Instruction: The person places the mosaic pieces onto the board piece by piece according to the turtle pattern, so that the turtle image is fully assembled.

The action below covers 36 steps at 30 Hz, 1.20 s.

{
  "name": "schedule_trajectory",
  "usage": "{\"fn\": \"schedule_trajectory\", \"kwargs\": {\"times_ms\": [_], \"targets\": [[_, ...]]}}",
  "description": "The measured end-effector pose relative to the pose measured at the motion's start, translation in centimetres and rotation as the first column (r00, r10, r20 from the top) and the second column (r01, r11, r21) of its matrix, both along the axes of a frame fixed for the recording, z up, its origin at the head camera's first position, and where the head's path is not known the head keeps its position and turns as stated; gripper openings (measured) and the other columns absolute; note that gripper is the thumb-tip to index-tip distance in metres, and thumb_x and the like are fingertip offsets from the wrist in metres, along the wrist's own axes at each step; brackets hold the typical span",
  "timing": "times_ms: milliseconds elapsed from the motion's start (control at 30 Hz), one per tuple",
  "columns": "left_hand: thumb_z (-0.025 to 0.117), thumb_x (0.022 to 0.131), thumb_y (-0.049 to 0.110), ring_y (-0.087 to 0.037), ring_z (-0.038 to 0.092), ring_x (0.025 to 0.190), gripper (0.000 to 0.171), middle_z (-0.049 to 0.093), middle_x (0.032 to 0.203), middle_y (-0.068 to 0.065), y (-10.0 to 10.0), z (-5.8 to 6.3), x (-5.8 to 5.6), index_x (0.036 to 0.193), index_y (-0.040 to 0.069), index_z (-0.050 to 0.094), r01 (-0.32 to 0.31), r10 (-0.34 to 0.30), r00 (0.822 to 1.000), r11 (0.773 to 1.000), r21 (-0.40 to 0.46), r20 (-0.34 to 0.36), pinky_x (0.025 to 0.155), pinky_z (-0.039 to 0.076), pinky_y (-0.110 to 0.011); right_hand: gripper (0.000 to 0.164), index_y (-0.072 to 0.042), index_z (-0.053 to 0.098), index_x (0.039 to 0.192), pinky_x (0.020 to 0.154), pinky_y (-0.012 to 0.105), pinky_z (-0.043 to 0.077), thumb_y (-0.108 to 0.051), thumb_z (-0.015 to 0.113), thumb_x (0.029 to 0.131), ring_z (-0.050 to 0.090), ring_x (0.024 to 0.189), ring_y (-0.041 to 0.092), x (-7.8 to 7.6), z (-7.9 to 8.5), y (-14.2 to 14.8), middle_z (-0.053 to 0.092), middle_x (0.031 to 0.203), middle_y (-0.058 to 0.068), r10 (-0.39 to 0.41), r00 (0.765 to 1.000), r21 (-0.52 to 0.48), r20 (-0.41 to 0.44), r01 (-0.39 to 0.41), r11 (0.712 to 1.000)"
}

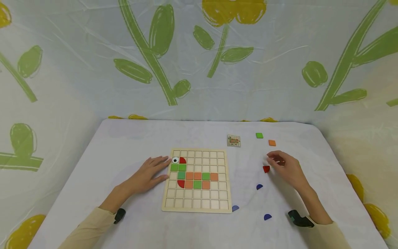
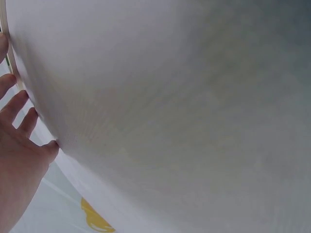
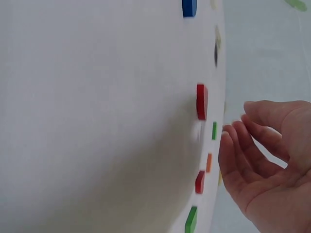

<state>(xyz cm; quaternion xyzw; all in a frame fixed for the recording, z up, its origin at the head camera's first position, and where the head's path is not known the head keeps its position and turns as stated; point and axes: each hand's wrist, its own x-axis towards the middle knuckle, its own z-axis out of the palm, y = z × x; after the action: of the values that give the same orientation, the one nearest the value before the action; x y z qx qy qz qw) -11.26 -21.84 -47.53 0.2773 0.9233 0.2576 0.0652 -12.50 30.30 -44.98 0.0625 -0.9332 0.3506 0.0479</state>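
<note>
A square wooden grid board (image 1: 196, 210) lies on the table with red, green and orange pieces in its cells, plus a round eye piece (image 1: 175, 160) at the upper left. My left hand (image 1: 148, 175) lies spread along the board's left edge, fingertips at the rim. To the board's right, my right hand (image 1: 288, 168) is raised over the table, its fingers loosely bent and a gap between thumb and fingertips. Just below those fingertips is a red rounded piece (image 1: 266, 169). The right wrist view shows a second red piece (image 3: 199, 182), hidden behind the hand in the head view.
Beyond the right hand lie a green square (image 1: 259, 135) and an orange square (image 1: 272, 143). A small picture card (image 1: 234, 140) sits past the board's upper right corner. Blue half-round pieces (image 1: 259, 187) are scattered nearer, one (image 1: 235, 208) against the board's lower right corner.
</note>
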Motion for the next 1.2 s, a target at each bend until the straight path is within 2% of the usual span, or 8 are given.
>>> {"fn": "schedule_trajectory", "kwargs": {"times_ms": [233,500,667,800,967,1200], "targets": [[0.068,0.101,0.03,-0.041,0.03,0.15,0.065,0.04,0.161,-0.016,0.0,0.0,0.0,0.157,0.008,0.043,-0.011,0.011,1.0,1.0,-0.002,0.024,0.121,0.016,-0.063,0.027,0.0,0.068,0.12,0.074,-0.001,0.04,-0.019,0.066,0.102,0.065,0.101,0.036,0.3,-0.2,2.2,0.07,0.112,0.02,-0.081,0.997,0.015,0.004,0.081,0.997],[0.068,0.101,0.029,-0.043,0.031,0.149,0.065,0.041,0.159,-0.018,-0.1,-0.1,0.0,0.156,0.007,0.044,0.001,-0.001,1.0,1.0,-0.007,0.0,0.12,0.015,-0.065,0.029,0.002,0.067,0.121,0.074,-0.002,0.038,-0.019,0.065,0.103,0.063,0.101,0.037,0.9,-0.5,4.8,0.069,0.114,0.024,-0.138,0.99,0.022,-0.015,0.138,0.99],[0.068,0.101,0.03,-0.042,0.03,0.15,0.065,0.04,0.16,-0.018,-0.2,-0.1,-0.1,0.157,0.008,0.043,0.005,-0.005,1.0,1.0,-0.009,0.008,0.121,0.014,-0.064,0.034,0.002,0.066,0.124,0.07,0.002,0.041,-0.024,0.067,0.102,0.061,0.101,0.037,1.3,-0.9,6.3,0.065,0.119,0.025,-0.171,0.985,0.027,0.022,0.17,0.985],[0.069,0.1,0.029,-0.043,0.032,0.149,0.066,0.041,0.159,-0.018,-0.2,0.0,0.0,0.157,0.007,0.043,0.005,-0.005,1.0,1.0,-0.007,0.004,0.121,0.014,-0.065,0.035,0.003,0.065,0.126,0.065,0.007,0.044,-0.023,0.067,0.102,0.063,0.1,0.039,1.5,-1.1,7.1,0.063,0.123,0.028,-0.182,0.981,0.053,0.065,0.179,0.982],[0.069,0.1,0.03,-0.042,0.03,0.15,0.066,0.04,0.16,-0.017,-0.1,0.0,-0.1,0.157,0.008,0.043,0.001,0.0,1.0,1.0,-0.011,0.018,0.121,0.013,-0.064,0.038,0.006,0.063,0.128,0.065,0.009,0.043,-0.022,0.066,0.102,0.062,0.102,0.044,1.6,-1.4,7.6,0.062,0.125,0.031,-0.184,0.977,0.068,0.113,0.177,0.982],[0.068,0.101,0.032,-0.041,0.03,0.15,0.066,0.04,0.161,-0.016,-0.1,-0.2,-0.1,0.157,0.009,0.043,0.0,0.0,1.0,1.0,-0.02,0.014,0.121,0.014,-0.064,0.039,0.008,0.06,0.129,0.064,0.009,0.043,-0.02,0.066,0.102,0.061,0.101,0.041,1.5,-2.0,7.6,0.062,0.123,0.031,-0.184,0.972,0.092,0.145,0.172,0.981]]}}
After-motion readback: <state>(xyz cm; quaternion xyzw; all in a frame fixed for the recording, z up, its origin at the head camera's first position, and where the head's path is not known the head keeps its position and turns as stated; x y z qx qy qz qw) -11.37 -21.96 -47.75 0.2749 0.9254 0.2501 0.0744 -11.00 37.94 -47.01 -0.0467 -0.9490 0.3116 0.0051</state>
